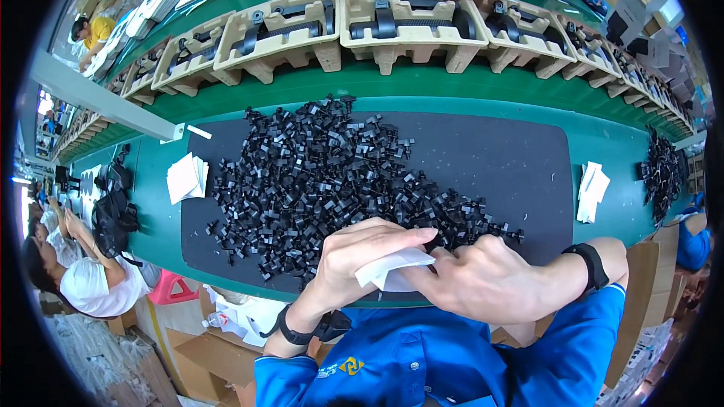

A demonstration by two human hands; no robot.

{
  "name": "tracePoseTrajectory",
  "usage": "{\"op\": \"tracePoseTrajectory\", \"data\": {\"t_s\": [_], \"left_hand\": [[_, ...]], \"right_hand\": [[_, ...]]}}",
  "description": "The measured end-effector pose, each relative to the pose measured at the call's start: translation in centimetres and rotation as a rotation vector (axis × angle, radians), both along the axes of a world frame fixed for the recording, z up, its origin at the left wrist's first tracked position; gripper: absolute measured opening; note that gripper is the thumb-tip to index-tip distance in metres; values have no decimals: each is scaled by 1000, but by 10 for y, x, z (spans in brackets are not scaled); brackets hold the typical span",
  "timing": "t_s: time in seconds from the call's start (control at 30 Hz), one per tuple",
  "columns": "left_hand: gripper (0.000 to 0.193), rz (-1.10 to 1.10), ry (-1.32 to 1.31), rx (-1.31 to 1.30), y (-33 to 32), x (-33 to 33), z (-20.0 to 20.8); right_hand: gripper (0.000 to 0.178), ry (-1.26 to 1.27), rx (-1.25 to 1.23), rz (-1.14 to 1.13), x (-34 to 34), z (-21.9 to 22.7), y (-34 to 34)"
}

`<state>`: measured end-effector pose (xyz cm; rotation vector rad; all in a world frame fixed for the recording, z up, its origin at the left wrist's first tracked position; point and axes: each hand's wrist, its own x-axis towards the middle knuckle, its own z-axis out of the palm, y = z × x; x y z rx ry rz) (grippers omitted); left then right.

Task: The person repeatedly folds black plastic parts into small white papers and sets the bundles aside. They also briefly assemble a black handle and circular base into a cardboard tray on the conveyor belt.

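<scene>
A small white bag [392,267] was pinched between the left hand [358,256] and right hand [483,279], at the near edge of the dark mat [498,166]. A heap of black plastic clips [324,173] was piled on that mat, just beyond the hands.
</scene>
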<state>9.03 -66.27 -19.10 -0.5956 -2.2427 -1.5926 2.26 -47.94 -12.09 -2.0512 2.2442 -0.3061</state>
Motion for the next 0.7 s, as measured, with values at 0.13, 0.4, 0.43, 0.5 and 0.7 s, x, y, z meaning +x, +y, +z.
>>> {"op": "tracePoseTrajectory", "data": {"t_s": [0.13, 0.4, 0.43, 0.5, 0.7], "left_hand": [[61, 11, 49, -8, 6, -1, -5], [80, 354, -110, 133, 15, 26, -1], [79, 331, -146, 325, 17, 28, 0], [78, 273, -216, 707, 21, 30, 4], [67, 210, -264, 588, 33, 32, 8]], "right_hand": [[31, -27, 13, 33, -10, 1, 0], [39, -238, -121, 32, -20, 5, 15], [42, -263, -194, 39, -19, 4, 16], [41, -269, -353, -14, -19, -3, 13], [37, -492, -655, -40, -24, -39, 22]]}}
